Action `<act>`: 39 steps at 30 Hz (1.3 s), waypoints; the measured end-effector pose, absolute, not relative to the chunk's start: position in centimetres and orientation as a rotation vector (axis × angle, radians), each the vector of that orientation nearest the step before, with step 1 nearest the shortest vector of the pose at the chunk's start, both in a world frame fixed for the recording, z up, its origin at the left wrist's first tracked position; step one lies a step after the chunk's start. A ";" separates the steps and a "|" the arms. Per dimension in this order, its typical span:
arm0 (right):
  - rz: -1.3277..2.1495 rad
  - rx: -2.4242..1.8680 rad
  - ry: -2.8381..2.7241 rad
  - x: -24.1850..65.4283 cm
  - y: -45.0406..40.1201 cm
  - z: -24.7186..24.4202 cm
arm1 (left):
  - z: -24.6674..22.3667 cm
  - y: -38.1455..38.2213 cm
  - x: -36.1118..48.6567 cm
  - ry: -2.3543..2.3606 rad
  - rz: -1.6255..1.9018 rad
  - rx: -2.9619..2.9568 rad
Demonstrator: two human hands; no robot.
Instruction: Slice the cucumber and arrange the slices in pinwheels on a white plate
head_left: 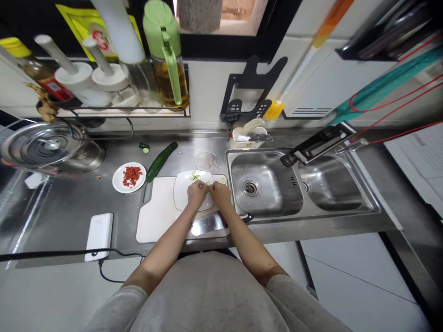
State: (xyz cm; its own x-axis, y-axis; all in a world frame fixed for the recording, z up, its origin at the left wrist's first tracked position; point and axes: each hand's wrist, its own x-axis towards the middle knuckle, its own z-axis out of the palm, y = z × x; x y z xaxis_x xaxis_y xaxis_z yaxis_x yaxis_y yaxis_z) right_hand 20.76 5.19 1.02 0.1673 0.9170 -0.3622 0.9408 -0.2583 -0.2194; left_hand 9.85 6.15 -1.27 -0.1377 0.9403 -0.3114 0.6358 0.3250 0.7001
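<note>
Over a white square plate (180,189), my left hand (196,192) and my right hand (220,192) nearly meet, fingers pinched on a small green cucumber slice (208,184) between them. Several cucumber slices (194,175) lie on the plate beyond my left hand. The plate rests on a white cutting board (155,216). Near the front edge of the board is a knife (209,224) with a wide blade, partly under my right forearm. A pale slice (223,181) sits on the board right of my right hand.
A cucumber (161,161) and a plate of chopped red pieces (119,179) lie to the left. A lidded pot (83,154) stands farther left, a white power bank (99,233) nearer. On the right is a double sink (266,203). Bottles stand on a rack (138,112) above.
</note>
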 end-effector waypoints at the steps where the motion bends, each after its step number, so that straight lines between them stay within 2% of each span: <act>1: -0.664 2.356 1.874 20.7 5.2 1.0 | -1.3 6.2 9.8 1.860 0.538 1.391; 8: -0.699 2.463 1.929 22.2 5.4 0.9 | -0.8 5.5 8.5 1.864 0.631 1.394; 13: -0.748 2.584 1.880 24.1 5.5 0.6 | -0.1 4.1 7.7 1.840 0.682 1.625; 25: -0.765 2.532 1.940 23.4 5.6 -0.8 | -0.1 5.3 9.6 1.898 0.408 1.688; 39: -0.773 2.531 1.966 23.7 5.8 -1.0 | -1.3 5.8 9.6 1.884 0.395 1.608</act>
State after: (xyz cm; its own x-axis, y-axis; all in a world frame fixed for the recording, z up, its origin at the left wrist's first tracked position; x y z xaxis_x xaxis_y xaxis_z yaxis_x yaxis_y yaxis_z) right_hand 23.67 5.84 -0.98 0.1839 0.9463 -0.2658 0.8737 -0.2813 -0.3969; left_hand 9.56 5.84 -1.34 -0.0635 0.9629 -0.2622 0.7763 0.2127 0.5933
